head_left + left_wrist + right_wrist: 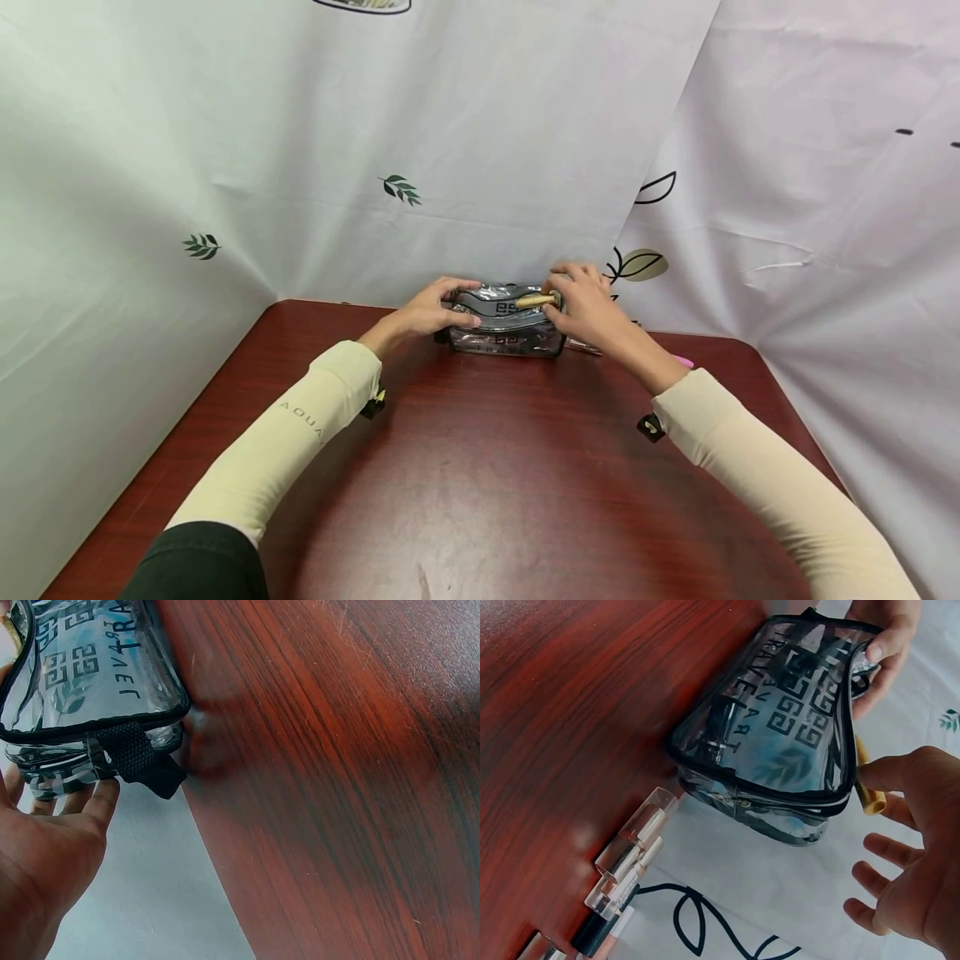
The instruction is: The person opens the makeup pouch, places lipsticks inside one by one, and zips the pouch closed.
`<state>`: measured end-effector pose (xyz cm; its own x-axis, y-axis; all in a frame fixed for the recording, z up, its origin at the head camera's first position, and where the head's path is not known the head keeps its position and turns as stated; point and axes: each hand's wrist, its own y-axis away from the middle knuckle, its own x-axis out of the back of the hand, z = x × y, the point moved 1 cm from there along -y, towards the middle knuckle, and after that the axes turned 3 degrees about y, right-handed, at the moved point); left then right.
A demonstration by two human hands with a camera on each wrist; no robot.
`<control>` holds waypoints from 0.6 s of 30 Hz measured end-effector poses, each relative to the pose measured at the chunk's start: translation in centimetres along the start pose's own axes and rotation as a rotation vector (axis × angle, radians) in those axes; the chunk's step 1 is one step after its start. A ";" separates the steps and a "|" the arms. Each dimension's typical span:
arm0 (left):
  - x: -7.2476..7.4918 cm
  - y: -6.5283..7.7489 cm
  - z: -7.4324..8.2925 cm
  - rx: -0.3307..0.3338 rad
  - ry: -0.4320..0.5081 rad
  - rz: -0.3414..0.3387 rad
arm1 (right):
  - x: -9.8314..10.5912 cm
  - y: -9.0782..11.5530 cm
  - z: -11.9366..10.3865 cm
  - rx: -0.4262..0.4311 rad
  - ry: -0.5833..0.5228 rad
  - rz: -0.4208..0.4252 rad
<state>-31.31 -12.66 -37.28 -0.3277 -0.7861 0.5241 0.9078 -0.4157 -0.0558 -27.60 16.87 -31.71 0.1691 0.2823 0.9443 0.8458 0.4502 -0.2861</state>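
A clear plastic zip pouch [506,343] with black trim and printed lettering stands at the back of the table, its top gaping. At its left end, my left hand [429,312] grips the top edges, thumb in front and fingers behind. A black strap loop [142,759] sticks out from that end in the left wrist view. My right hand [588,307] pinches a slim gold tube [534,301] between thumb and index finger at the right of the opening. The tube's far part is hidden behind the pouch edge in the right wrist view. A dark tube [720,724] shows inside the pouch.
Several cosmetic tubes, one with a clear cap [636,834] and one with a black end [594,931], lie right of the pouch. A pink item [683,361] is near my right forearm. White printed cloth [480,150] hangs right behind the reddish-brown table [480,467].
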 end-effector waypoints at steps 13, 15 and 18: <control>0.0 -0.1 0.0 0.002 -0.015 -0.007 | -0.4 -0.1 -0.2 0.011 -0.012 0.004; 0.0 0.0 0.0 0.004 -0.011 -0.010 | -0.5 -0.1 -0.1 0.015 -0.011 0.007; 0.0 0.0 0.0 0.004 -0.006 -0.013 | -0.6 0.0 -0.1 0.018 -0.013 0.010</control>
<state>-31.32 -12.66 -37.26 -0.3381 -0.7778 0.5298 0.9044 -0.4242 -0.0456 -27.69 16.62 -32.21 0.1706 0.2977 0.9393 0.8351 0.4622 -0.2982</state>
